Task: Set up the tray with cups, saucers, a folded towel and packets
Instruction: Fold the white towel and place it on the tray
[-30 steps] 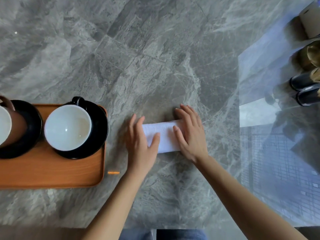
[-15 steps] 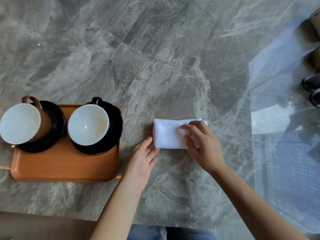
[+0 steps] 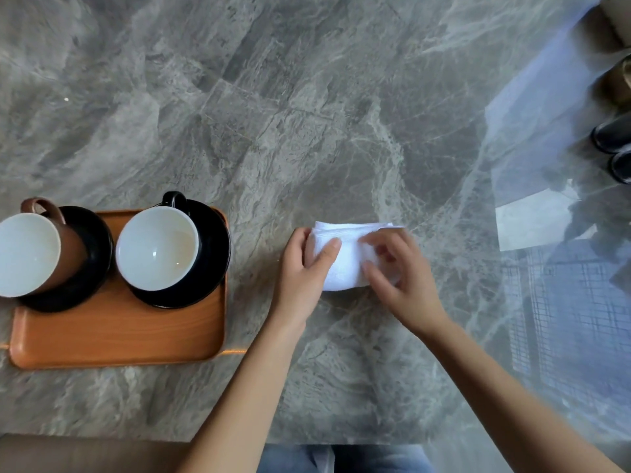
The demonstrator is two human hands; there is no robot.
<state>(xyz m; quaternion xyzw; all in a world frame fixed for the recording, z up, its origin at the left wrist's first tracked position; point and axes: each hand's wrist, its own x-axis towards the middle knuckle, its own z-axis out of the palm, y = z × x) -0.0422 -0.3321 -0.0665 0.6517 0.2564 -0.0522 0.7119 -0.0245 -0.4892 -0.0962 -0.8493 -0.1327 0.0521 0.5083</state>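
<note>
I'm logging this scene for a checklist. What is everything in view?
tray: 1, orange wood, left on the marble table
saucers: 2, black, on the tray
cups: 2, white inside; brown cup left, black cup right, one per saucer
towel: 1, white, folded, right of the tray, off it
dark containers: number unclear, far right edge
packets: none visible
left hand: grips towel's left end
right hand: on towel's right end

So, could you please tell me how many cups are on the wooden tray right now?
2. A brown-handled cup with a white inside stands on a black saucer at the orange wooden tray's left end; a black-handled white cup stands on another black saucer beside it.
</note>
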